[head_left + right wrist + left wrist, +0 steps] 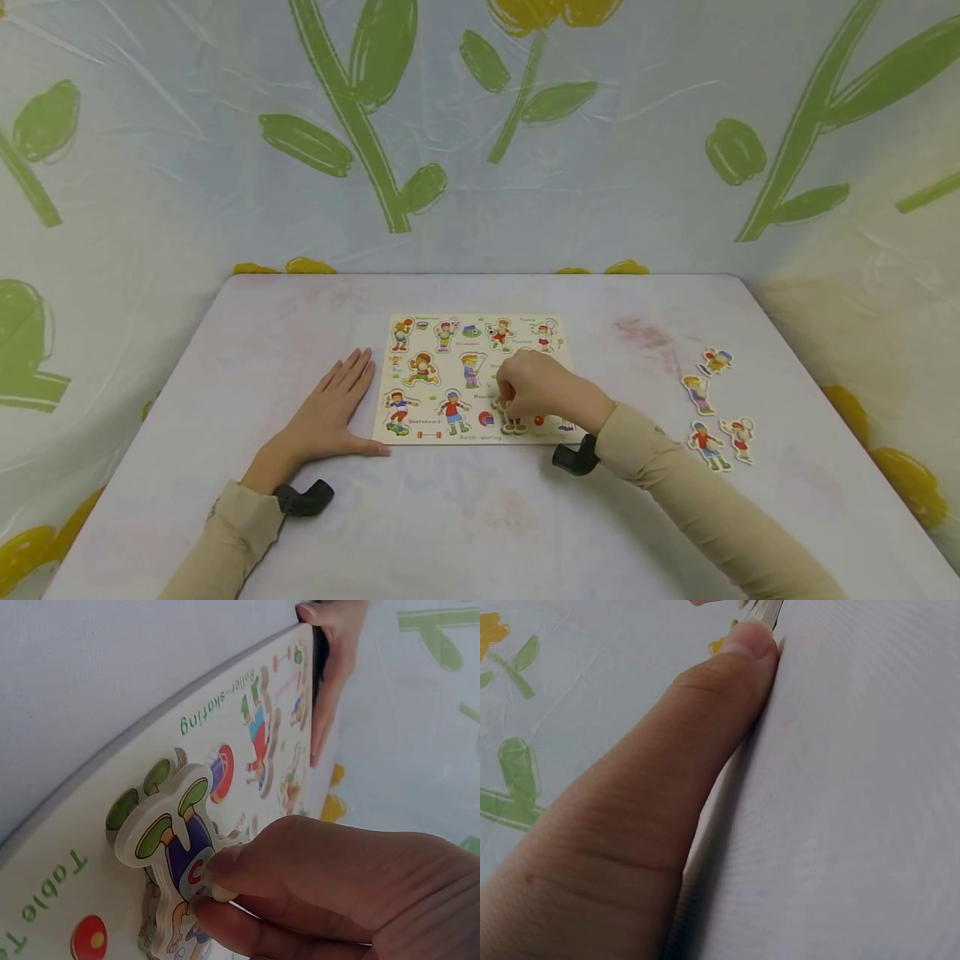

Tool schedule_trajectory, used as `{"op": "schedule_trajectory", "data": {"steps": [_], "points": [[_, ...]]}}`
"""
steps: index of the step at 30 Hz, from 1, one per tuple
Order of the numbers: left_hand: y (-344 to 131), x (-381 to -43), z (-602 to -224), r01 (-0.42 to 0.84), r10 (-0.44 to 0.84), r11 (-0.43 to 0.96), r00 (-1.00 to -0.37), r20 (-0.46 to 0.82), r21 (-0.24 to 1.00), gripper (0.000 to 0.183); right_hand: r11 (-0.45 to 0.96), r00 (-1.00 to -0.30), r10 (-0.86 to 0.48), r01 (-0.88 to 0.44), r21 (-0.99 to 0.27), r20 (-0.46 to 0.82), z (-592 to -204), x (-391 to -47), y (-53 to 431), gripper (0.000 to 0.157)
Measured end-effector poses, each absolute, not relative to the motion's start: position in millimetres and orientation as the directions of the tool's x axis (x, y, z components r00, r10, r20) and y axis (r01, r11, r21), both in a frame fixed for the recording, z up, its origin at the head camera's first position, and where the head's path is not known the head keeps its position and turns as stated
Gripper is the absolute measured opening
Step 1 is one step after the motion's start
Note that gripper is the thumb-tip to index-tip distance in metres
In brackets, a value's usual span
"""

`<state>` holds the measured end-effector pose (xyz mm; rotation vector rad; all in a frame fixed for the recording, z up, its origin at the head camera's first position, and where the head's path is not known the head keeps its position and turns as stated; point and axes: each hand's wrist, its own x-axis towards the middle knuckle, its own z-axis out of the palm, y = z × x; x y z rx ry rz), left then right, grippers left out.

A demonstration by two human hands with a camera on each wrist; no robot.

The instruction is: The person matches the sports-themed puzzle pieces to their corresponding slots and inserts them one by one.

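A wooden picture puzzle board [405,440] with printed sports figures lies on the table. My right hand [547,387] is over its lower right part, thumb and finger pinching a small pale knob [223,894] on a puzzle piece [176,840]. This piece shows a figure with green shoes and purple trousers; it overlaps a matching printed shape on the board, slightly offset. My left hand [333,408] lies flat with fingers spread, left of the board. Its thumb [705,712] reaches to the board's near left corner, touching the edge.
Several loose puzzle pieces lie right of the board, among them a figure in purple trousers [698,396] and one in a red shirt [707,446]. Flower-patterned sheeting [570,192] rises behind the table [465,517] and at its sides.
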<state>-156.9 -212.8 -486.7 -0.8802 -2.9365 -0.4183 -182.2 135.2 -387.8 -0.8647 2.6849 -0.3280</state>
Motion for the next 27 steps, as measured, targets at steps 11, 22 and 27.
{"op": "schedule_trajectory", "data": {"steps": [11, 22, 27], "points": [[-213.2, -156.2, -486.0, 0.553, 0.540, 0.799, -0.833, 0.123, 0.237, 0.137, 0.807, -0.781, -0.582, -0.519, -0.281, -0.228, -397.9, -180.1, 131.2, 0.021], [-213.4, -156.4, -487.1, 0.550, 0.538, 0.800, -0.835, 0.120, 0.240, 0.137, 0.820, -0.794, -0.562, -0.497, -0.284, -0.233, -398.6, -180.5, 127.1, 0.024], [-213.1, -156.5, -486.6, 0.550, 0.538, 0.799, -0.834, 0.121, 0.241, 0.137, 0.826, -0.799, -0.551, -0.479, -0.297, -0.243, -399.2, -180.2, 128.0, 0.022]]}}
